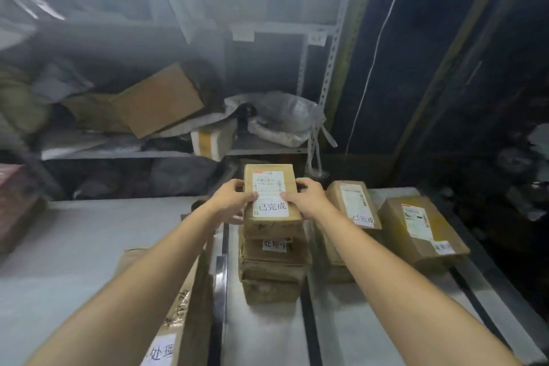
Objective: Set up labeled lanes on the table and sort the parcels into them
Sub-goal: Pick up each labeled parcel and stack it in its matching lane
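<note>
Item: cardboard parcel, white label reading 已完成, at the top of the middle stack between two black tape strips on the table. Whether it is fully seated or held just above cannot be told.

Risk, as judged: the stack is tall and its boxes are unevenly aligned. If the parcel is released off-centre, a topple across the tape toward the neighbouring stack is likely (mixing the lanes).

Grip: the parcel is clasped at both long sides. The left hand and right hand are each curled round an edge, thumbs pressed on the label.

Adjacent: a single parcel at far right; a box marked 处理 under the left forearm; cluttered shelving behind.
</note>
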